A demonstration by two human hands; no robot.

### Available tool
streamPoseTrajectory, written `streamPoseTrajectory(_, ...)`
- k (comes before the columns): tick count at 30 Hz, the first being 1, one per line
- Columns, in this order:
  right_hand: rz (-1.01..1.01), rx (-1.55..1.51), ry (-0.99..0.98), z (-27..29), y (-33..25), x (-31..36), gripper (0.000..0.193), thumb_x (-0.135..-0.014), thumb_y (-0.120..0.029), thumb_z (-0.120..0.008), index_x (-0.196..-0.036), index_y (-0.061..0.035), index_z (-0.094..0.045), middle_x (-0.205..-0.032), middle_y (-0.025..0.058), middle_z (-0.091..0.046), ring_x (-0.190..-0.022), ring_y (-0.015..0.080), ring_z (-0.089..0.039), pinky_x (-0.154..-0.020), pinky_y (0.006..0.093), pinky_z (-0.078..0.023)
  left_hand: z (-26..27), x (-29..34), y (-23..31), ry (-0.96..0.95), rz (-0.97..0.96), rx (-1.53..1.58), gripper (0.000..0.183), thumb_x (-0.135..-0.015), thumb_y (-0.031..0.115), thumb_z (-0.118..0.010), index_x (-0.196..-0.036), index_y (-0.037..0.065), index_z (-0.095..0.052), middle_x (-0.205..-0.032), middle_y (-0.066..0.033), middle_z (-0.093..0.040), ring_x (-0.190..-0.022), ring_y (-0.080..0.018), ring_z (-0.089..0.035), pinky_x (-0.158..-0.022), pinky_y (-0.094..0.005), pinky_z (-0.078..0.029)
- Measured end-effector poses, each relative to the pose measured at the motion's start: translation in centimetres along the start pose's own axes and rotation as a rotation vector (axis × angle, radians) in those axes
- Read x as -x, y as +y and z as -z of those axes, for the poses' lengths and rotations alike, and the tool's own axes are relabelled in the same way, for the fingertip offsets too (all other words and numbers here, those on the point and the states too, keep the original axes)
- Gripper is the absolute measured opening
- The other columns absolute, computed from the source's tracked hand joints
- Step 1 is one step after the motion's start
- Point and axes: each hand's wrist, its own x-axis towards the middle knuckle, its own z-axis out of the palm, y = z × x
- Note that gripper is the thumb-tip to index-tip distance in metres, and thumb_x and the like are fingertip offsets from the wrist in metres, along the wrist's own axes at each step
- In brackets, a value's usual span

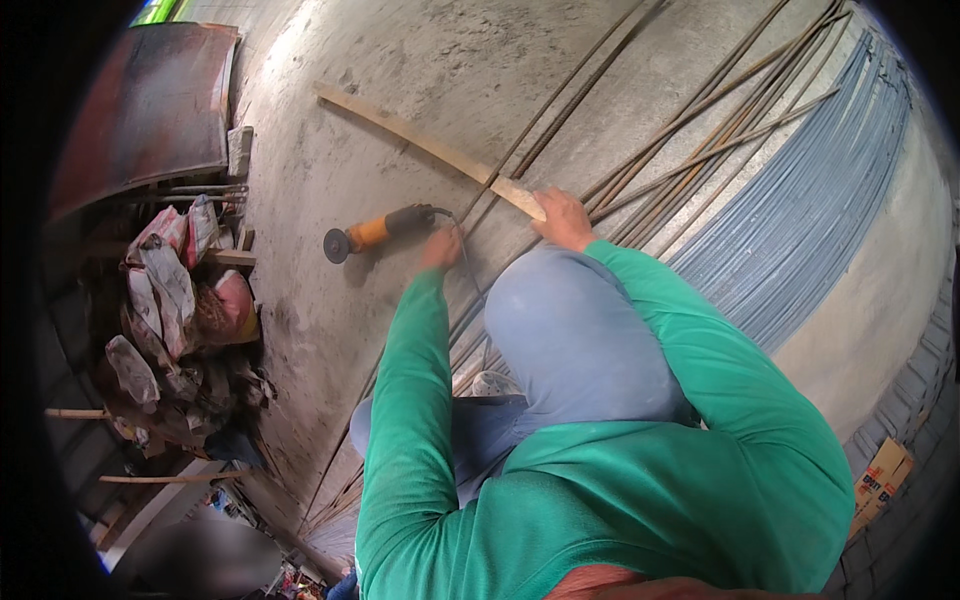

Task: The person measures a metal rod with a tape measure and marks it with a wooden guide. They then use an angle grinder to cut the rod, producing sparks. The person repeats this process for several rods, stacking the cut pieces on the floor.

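Observation:
My right hand [566, 220] is closed on the near end of a long wooden strip [410, 134], which slants away across the concrete floor to the far left. A thin steel rod [560, 95] crosses over the strip. My left hand [440, 248] is closed around the rod's nearer stretch, though its fingertips are small and partly blurred. Just beyond that hand, an orange and black angle grinder [369, 233] lies on the floor, its dark disc pointing left. The grinder's cord [470, 262] runs from its rear past my left hand toward my knee.
Rusty steel rods [715, 125] lie in a loose bundle right of my right hand. Farther right spreads a wide bundle of thin grey rods [800, 235]. Dirty sacks [165, 285] are heaped at left, below a reddish metal sheet [150, 110]. A cardboard box [880, 485] sits at lower right.

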Motion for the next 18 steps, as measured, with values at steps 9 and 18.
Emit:
streamPoseTrajectory(9, 0.0, 0.036, 0.015, 0.1, -0.7, -0.1, 0.052, -0.071, -0.02, -0.075, -0.118, -0.0035, -0.059, -0.106, 0.0154, -0.056, -0.101, 0.0344, -0.056, -0.087, 0.0434, -0.048, -0.2, 0.3, 0.3, 0.083, 0.017, -0.035, 0.041, -0.097, 0.034, -0.039, -0.106, -0.001, -0.059, -0.103, -0.0284, -0.062, -0.099, -0.0451, -0.057, -0.086, -0.0523, -0.044)
streamPoseTrajectory(18, -0.021, 0.136, 0.062, -0.9, -0.8, 0.0, 0.053, -0.07, -0.022, -0.077, -0.117, -0.003, -0.062, -0.102, 0.0177, -0.058, -0.095, 0.0374, -0.058, -0.082, 0.0453, -0.048, 0.1, 0.7, 1.5, 0.099, 0.009, -0.017, 0.04, -0.096, 0.035, -0.04, -0.102, 0.002, -0.061, -0.101, -0.0272, -0.063, -0.096, -0.0466, -0.058, -0.085, -0.0535, -0.045)
